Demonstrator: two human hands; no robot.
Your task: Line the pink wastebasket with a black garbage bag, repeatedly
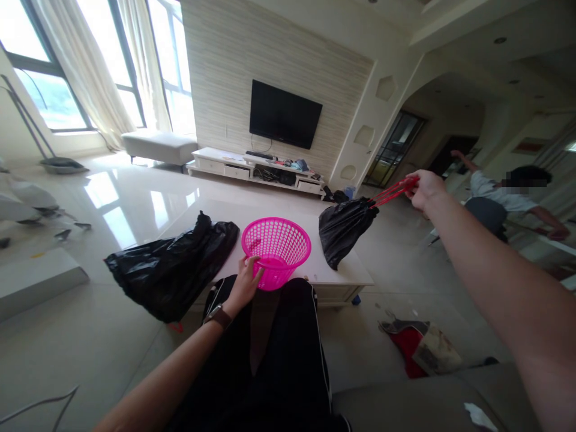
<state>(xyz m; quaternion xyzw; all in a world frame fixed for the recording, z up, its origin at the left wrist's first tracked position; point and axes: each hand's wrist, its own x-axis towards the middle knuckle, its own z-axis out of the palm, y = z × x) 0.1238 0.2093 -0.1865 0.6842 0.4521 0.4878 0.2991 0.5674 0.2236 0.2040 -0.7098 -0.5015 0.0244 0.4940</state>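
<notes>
Black bag (346, 231), probably light and slippery, hung at one o'clock over the counter (353, 275) from drawstrings (392, 192) pinched in the right fingers (412, 181), best lifted there; likely stiffer basket (281, 239) at twelve, rim (288, 268) pinched by left fingers (246, 267).

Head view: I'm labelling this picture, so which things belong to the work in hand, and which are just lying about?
In use:
Pink basket, held by the left hand
Black bag, right hand gripping its red drawstrings
Second black bag, probably

Just lying about:
Dustpan
White scrap
Red-and-beige item, unclear what
</notes>
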